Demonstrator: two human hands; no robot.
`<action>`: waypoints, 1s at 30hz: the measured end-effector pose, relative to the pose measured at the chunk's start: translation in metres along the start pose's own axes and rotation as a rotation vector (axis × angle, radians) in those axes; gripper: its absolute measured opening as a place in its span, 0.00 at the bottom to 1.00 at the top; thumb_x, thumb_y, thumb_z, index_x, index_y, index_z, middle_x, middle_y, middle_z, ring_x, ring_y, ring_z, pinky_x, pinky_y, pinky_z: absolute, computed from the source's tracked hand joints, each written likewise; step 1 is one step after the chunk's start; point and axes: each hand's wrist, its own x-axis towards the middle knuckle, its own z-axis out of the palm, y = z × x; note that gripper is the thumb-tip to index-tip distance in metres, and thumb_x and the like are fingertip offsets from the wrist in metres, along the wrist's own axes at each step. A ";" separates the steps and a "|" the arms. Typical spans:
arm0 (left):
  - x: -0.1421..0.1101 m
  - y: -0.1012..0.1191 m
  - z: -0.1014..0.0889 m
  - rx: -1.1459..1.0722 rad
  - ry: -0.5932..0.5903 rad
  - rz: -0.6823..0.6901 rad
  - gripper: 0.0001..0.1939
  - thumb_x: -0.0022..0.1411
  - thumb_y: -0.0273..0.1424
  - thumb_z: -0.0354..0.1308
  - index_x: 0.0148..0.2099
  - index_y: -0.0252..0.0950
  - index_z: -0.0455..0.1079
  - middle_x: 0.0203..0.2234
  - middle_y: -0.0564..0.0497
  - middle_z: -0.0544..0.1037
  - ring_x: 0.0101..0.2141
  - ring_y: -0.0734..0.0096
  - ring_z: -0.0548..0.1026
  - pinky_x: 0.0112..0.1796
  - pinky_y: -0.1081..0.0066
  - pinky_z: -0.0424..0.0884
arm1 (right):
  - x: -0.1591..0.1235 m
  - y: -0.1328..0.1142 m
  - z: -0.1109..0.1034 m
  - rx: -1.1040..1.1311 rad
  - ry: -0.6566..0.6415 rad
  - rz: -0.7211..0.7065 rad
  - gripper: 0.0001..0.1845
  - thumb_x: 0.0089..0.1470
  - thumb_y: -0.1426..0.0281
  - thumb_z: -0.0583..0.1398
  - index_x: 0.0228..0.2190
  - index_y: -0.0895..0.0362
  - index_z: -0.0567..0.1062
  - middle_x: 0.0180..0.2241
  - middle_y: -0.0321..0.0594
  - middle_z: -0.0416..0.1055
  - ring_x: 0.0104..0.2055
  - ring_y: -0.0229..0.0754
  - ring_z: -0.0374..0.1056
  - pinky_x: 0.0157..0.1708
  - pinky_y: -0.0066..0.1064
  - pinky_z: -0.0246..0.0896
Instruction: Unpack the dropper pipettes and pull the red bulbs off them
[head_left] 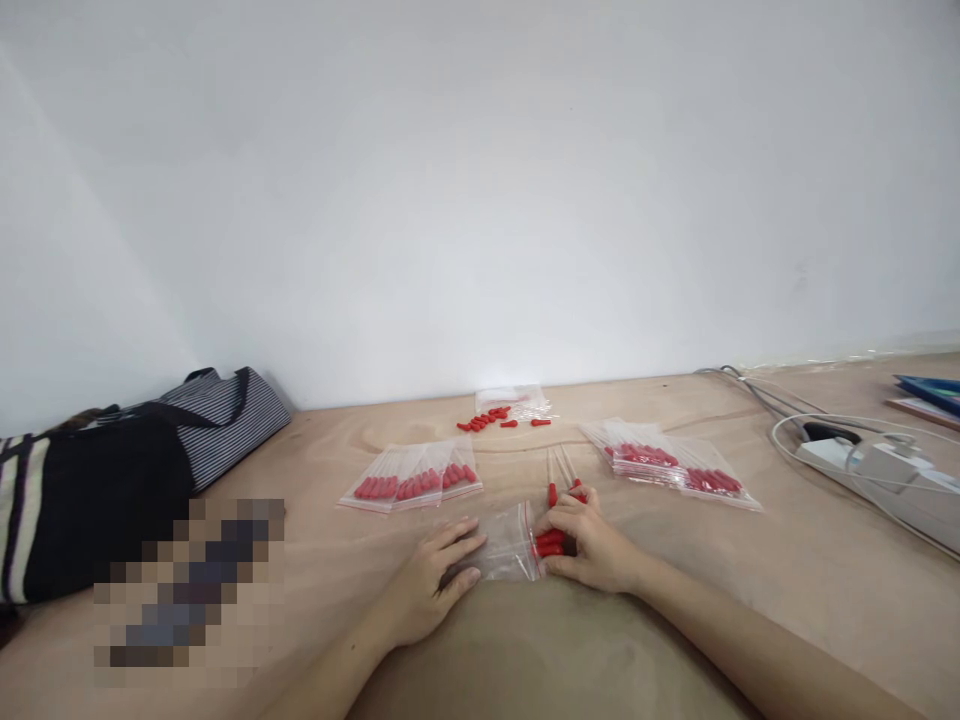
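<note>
A clear zip-lock bag (504,543) lies flat at the near edge of the table. My left hand (444,575) holds its left side, with fingers spread along it and the thumb at the lower edge. At the bag's right-hand opening, my right hand (592,540) is closed round several droppers with red rubber bulbs (550,543), their bulbs showing between thumb and fingers. Their stems seem to run into the bag. Just beyond the right fingers lie a few more droppers (553,490), clear stems pointing away; the hand partly covers them.
Filled bags of red-bulbed droppers (416,480) fan out at left, and more filled bags (649,458) overlap at right. Loose red bulbs (484,418) and thin clear stems (536,408) lie by the wall. A striped bag (232,420) stands left; a power strip (885,480) with cables sits right.
</note>
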 end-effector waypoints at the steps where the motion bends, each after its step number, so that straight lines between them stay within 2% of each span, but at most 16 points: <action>1: 0.000 0.000 0.000 -0.004 0.001 0.000 0.19 0.60 0.36 0.47 0.55 0.44 0.61 0.55 0.51 0.61 0.54 0.62 0.59 0.54 0.57 0.55 | 0.000 0.001 -0.001 -0.008 0.007 -0.001 0.11 0.44 0.64 0.61 0.32 0.51 0.71 0.31 0.34 0.72 0.38 0.41 0.64 0.47 0.42 0.41; 6: -0.002 -0.002 0.000 -0.014 0.007 0.005 0.19 0.61 0.37 0.46 0.55 0.45 0.60 0.55 0.51 0.61 0.54 0.63 0.59 0.53 0.58 0.57 | -0.016 0.013 -0.014 -0.038 0.117 0.003 0.10 0.47 0.62 0.58 0.34 0.49 0.73 0.30 0.35 0.73 0.37 0.41 0.66 0.48 0.43 0.44; 10: -0.002 -0.005 0.000 -0.026 0.027 0.001 0.19 0.61 0.37 0.46 0.55 0.45 0.60 0.55 0.52 0.61 0.54 0.63 0.59 0.53 0.58 0.57 | -0.030 0.031 -0.028 -0.080 0.277 0.086 0.14 0.48 0.58 0.56 0.35 0.48 0.74 0.29 0.36 0.74 0.35 0.42 0.67 0.47 0.44 0.46; 14: -0.001 -0.003 -0.001 -0.016 0.029 -0.039 0.19 0.60 0.37 0.47 0.54 0.44 0.62 0.55 0.51 0.61 0.54 0.62 0.59 0.53 0.57 0.56 | -0.031 0.044 -0.033 -0.231 0.530 0.289 0.17 0.50 0.56 0.53 0.34 0.51 0.76 0.32 0.39 0.75 0.30 0.41 0.68 0.41 0.38 0.53; 16: -0.001 -0.003 -0.001 -0.011 0.025 -0.047 0.19 0.60 0.37 0.47 0.54 0.44 0.62 0.55 0.51 0.61 0.54 0.61 0.59 0.53 0.57 0.57 | -0.026 0.044 -0.030 -0.375 0.574 0.446 0.18 0.50 0.56 0.51 0.34 0.51 0.76 0.30 0.39 0.75 0.29 0.41 0.68 0.39 0.36 0.54; 19: 0.000 -0.002 -0.002 -0.004 0.028 -0.044 0.19 0.60 0.37 0.47 0.54 0.44 0.62 0.55 0.51 0.61 0.54 0.62 0.59 0.53 0.58 0.57 | -0.016 0.039 -0.024 -0.570 0.458 0.633 0.19 0.50 0.57 0.50 0.35 0.51 0.75 0.25 0.40 0.75 0.29 0.43 0.69 0.37 0.35 0.52; 23: 0.000 -0.003 -0.001 0.015 0.016 -0.037 0.20 0.60 0.36 0.46 0.54 0.43 0.61 0.55 0.51 0.61 0.55 0.63 0.59 0.53 0.58 0.56 | -0.002 0.031 -0.022 -0.612 0.275 0.771 0.19 0.51 0.57 0.49 0.36 0.50 0.74 0.25 0.39 0.74 0.30 0.43 0.69 0.33 0.32 0.52; 26: 0.000 -0.005 0.000 0.009 0.024 -0.027 0.20 0.60 0.36 0.46 0.54 0.43 0.61 0.55 0.51 0.60 0.55 0.63 0.59 0.53 0.58 0.56 | 0.003 0.030 -0.021 -0.577 0.196 0.812 0.19 0.51 0.55 0.48 0.32 0.49 0.74 0.26 0.39 0.74 0.30 0.45 0.69 0.27 0.31 0.52; 30: 0.000 -0.005 0.000 -0.010 0.040 -0.017 0.19 0.60 0.36 0.47 0.54 0.44 0.61 0.55 0.51 0.61 0.54 0.62 0.59 0.53 0.58 0.57 | 0.004 0.031 -0.018 -0.536 0.215 0.771 0.19 0.51 0.55 0.48 0.32 0.50 0.74 0.25 0.39 0.73 0.28 0.44 0.69 0.23 0.28 0.50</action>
